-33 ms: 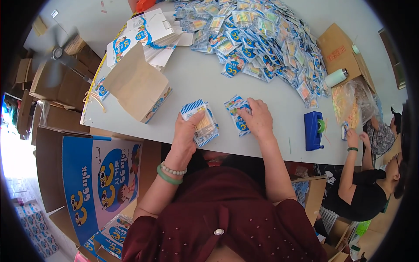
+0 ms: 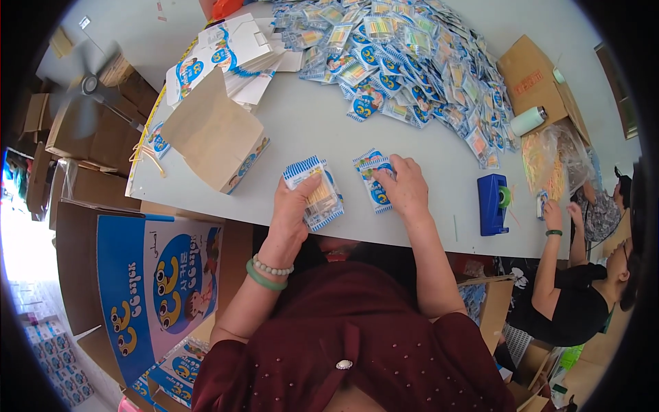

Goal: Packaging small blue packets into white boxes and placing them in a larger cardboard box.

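Head view, as it reaches me at my remote post, has the left hand [image 2: 291,209] clamped on a small stack of packets [image 2: 321,202], thumb across the front, held over the near edge of the desk [image 2: 309,130]. To its right, the right hand [image 2: 408,191] touches a couple of overlapping packets [image 2: 378,197] with curled fingers; I cannot tell whether it pinches them or just rests there. Left of both hands I see an open carton [image 2: 213,137], its flap raised, and beyond it flattened white cartons [image 2: 233,44]. A large heap of packets [image 2: 405,65] covers the far side. Near the right edge stands a blue tape dispenser [image 2: 491,206], with a co-worker [image 2: 573,299] in black past it.
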Demonstrator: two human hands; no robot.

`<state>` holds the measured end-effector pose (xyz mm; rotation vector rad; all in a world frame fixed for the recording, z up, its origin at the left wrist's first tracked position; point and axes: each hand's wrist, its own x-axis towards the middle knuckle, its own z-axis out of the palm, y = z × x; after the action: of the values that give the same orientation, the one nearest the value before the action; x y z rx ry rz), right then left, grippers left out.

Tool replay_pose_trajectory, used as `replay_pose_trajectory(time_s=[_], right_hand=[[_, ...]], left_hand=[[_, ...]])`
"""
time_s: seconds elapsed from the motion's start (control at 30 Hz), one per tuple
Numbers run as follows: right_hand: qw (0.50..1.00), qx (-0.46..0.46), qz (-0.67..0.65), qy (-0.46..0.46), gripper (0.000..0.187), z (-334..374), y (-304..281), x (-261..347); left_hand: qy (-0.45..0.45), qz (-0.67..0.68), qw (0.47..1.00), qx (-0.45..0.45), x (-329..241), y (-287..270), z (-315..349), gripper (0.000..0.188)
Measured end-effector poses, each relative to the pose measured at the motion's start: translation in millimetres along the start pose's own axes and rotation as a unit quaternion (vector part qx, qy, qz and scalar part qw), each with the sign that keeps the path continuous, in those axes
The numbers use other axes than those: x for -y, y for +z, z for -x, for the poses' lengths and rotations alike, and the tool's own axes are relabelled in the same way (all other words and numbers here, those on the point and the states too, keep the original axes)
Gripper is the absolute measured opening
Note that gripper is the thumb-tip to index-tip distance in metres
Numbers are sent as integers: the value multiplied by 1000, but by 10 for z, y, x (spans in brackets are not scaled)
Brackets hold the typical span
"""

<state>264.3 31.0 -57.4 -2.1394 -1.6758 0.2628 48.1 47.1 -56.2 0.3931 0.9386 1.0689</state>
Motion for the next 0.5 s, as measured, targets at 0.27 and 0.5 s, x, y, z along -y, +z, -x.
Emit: replay_pose_trajectory(time_s=[0.27, 0.5], right_hand=[[996, 54, 26, 63, 44, 165, -102, 68], [978, -147, 15, -149, 27, 396, 79, -36]], left_hand=[[-2, -3, 1000, 4, 15, -20, -19, 30], [0, 13, 1000, 3, 25, -40, -9, 31]])
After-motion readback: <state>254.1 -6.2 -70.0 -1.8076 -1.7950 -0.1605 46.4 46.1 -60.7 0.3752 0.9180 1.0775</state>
